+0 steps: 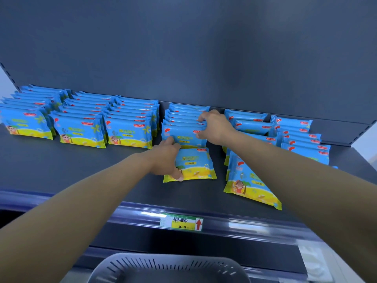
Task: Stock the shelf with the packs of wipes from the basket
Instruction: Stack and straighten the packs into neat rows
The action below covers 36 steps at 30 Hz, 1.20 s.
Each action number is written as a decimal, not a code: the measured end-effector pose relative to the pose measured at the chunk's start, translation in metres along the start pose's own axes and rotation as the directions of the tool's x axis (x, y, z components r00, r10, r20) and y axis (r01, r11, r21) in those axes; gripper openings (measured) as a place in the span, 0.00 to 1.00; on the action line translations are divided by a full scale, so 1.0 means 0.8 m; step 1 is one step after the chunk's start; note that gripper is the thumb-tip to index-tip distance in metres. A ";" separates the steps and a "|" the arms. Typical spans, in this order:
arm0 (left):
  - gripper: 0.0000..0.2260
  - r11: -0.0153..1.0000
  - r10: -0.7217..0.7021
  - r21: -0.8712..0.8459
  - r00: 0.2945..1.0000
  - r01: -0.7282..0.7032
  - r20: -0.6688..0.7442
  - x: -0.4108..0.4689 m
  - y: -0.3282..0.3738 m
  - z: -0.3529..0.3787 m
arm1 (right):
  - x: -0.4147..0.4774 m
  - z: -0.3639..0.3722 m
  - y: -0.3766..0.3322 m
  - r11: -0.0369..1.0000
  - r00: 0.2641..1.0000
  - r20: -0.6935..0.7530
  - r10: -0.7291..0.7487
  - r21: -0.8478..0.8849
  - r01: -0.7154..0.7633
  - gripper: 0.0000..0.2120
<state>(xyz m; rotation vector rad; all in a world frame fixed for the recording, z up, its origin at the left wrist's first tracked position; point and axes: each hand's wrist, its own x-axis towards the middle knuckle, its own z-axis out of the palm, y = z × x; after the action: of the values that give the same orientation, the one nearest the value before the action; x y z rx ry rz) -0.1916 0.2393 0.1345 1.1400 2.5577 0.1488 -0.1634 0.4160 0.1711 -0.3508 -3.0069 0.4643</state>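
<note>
Blue and yellow packs of wipes stand in rows on the dark shelf. My left hand grips the left edge of a front pack that leans in front of the fourth row. My right hand is curled over the top right corners of that row's upright packs, fingers at the back and thumb at the front. A tilted pack leans forward at the front of the row to the right. The grey basket sits below at the bottom edge; its inside is not visible.
Three tidy rows fill the shelf's left side, and two looser rows stand at the right. A price label with a red arrow is on the shelf's front rail. Bare shelf surface lies in front of the left rows.
</note>
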 end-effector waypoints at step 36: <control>0.15 0.937 0.125 -0.306 0.979 -0.170 -0.163 -0.039 0.161 -0.016 | -0.086 -0.084 0.147 0.988 0.979 0.163 0.122 0.076 -0.136 0.26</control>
<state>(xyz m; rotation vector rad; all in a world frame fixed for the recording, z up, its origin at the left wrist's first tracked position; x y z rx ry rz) -0.0858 0.3034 0.1842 1.2275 2.4423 0.6768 -0.0638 0.5282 0.1961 -0.5289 -3.1149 0.6622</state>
